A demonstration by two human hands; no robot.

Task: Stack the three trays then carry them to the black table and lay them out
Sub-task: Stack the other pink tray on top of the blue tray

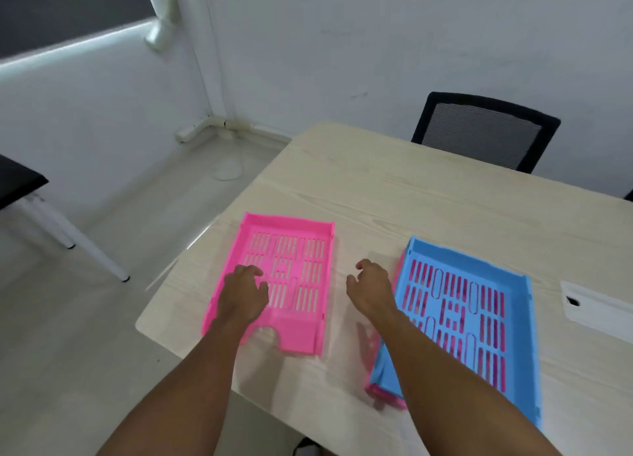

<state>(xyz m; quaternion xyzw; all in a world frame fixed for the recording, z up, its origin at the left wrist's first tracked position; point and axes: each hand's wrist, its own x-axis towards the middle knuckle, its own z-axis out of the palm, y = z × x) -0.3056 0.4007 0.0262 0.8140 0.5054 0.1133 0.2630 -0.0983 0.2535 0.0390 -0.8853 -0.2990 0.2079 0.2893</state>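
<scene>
Trouble could start right at the near-left corner of the wooden table point(411, 188) — the lone pink tray point(291, 246) lies close to that edge, and a lift by one side alone would likely tip its slotted floor and send it sliding toward the floor. The left hand point(242, 296) hovers over the tray's left half, fingers curled loosely, gripping nothing that can be seen; whether the palm touches the plastic cannot be told. The right hand point(371, 289) hangs spread and empty over bare wood between the two tray groups, just beside the blue tray point(513, 284).

Second risk: the blue tray already sits on top of another pink tray point(385, 392), whose rim peeks out at the near-left corner and whose colour shows through the blue slots. The pair looks slightly skewed — if the third tray is dropped on without squaring them, the stack may not nest and could shift in the carry. The black table point(17, 181) is well apart, off to the left across open floor, so a loose stack has a fair way to travel.

As for contents, all three trays are empty; the lone pink one holds nothing, and the blue one shows only pink beneath it. A white object point(596, 305) lies on the wood to the right of the blue tray, and a black mesh chair point(486, 130) stands at the far side.
</scene>
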